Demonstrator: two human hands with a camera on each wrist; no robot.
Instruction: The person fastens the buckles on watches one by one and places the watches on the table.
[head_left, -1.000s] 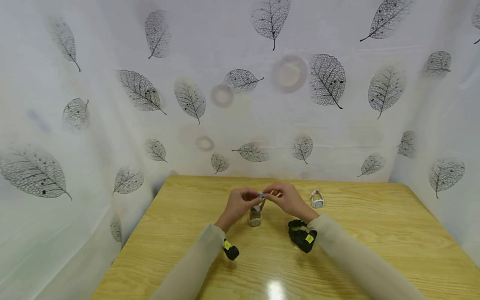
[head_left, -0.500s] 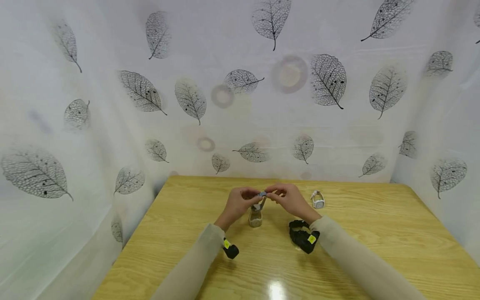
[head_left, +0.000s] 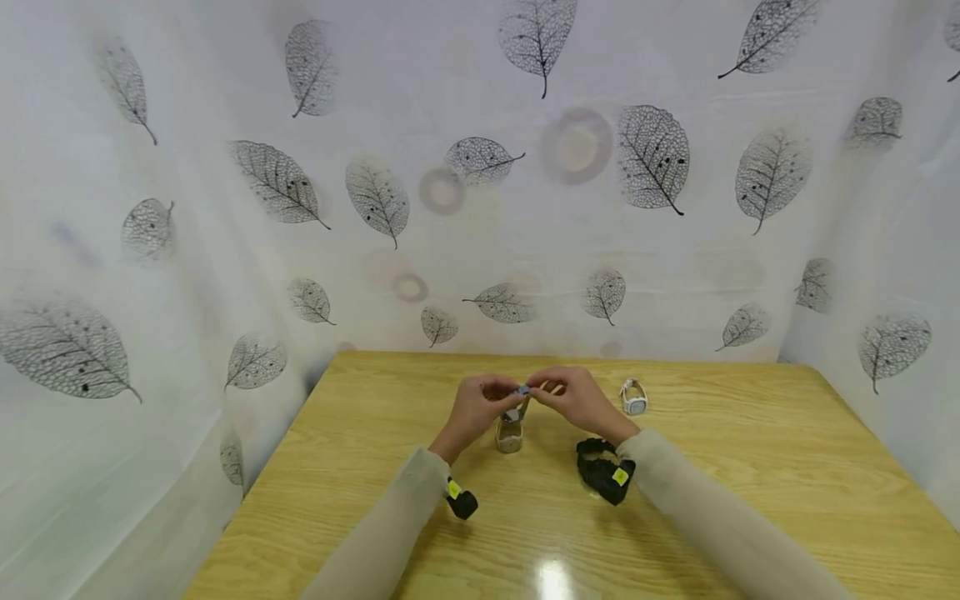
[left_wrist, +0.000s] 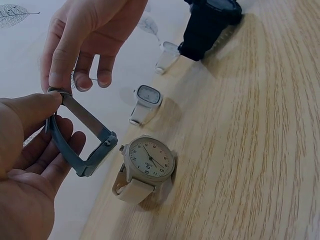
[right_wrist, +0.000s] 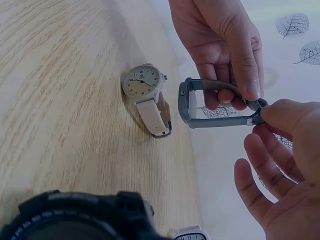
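Observation:
Both hands hold a small grey-blue watch just above the wooden table. My left hand pinches one strap end between thumb and forefinger. My right hand pinches the strap ends where they meet. The grey-blue watch hangs as a loop with its case at the bottom. From the right wrist, the grey-blue watch lies sideways between the two hands. Right under it, a beige watch with a round white dial rests on the table; the beige watch is untouched.
A white watch with a square face lies behind my right hand. A black watch sits by my right wrist. White curtains printed with leaves close in the table at the back and both sides.

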